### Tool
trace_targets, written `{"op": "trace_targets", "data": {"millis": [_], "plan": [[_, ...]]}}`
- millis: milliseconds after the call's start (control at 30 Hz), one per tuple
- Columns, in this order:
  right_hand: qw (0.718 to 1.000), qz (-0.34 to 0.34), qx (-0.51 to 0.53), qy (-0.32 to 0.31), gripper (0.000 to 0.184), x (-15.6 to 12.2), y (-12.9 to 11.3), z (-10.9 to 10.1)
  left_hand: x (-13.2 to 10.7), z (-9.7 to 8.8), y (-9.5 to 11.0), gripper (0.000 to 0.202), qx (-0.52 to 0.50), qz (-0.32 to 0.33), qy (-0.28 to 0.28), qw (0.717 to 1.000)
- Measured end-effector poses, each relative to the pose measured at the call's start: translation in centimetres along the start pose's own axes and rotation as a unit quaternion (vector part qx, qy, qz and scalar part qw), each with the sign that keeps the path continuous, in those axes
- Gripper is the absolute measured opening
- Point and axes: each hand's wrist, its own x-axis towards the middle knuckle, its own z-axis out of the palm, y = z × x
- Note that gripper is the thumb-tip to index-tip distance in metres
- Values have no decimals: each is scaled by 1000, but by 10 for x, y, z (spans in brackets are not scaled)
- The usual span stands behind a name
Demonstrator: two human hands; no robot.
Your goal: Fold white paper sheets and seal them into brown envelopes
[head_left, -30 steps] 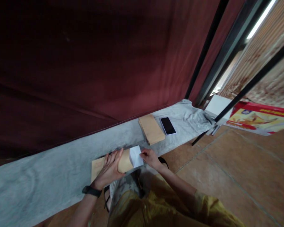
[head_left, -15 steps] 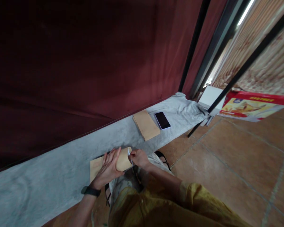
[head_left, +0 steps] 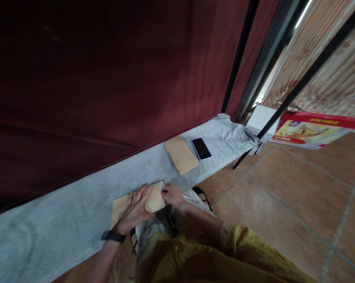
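A brown paper envelope (head_left: 154, 199) lies at the bench's near edge, its open end facing right and bulging slightly. My left hand (head_left: 137, 206) holds it, fingers across the top and thumb along the near side. At the mouth, my right hand (head_left: 173, 195) pinches a white sheet (head_left: 163, 192), of which only a narrow strip shows; the rest is hidden inside. Under my left hand, more brown paper (head_left: 118, 208) extends leftward; whether it is a separate envelope I cannot tell. A stack of brown envelopes (head_left: 181, 155) rests further along the bench.
A phone (head_left: 201, 148) lies face up beside the stack. The bench (head_left: 62, 212) is draped in grey-blue cloth against a dark red curtain (head_left: 121, 78). Black poles (head_left: 310, 70) rise at the right, near a red and yellow box (head_left: 316, 129) and a white box (head_left: 261, 120).
My right hand has pushed the white sheet further left into the envelope, so less of it sticks out. The left hand stays on the envelope. The view has shifted slightly.
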Motion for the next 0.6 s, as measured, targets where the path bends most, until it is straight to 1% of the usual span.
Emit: {"op": "trace_targets", "data": {"millis": [100,233,333,467,600], "plan": [[1000,-1,-9,-5,25,-1,-2,-3,-1,2,-2,111,-7,-3,-8,1000],[1000,4,-28,-12,25,1,-3,-4,-6,2,1,107,-3,10,-1,1000],[998,2,-55,-11,22,6,-2,-2,-12,8,9,96,11,13,27,999],[997,-6,-83,-10,21,13,2,2,-21,24,23,77,47,17,75,996],[995,-12,-101,-14,23,15,3,2,-23,34,29,78,75,23,95,992]]}}
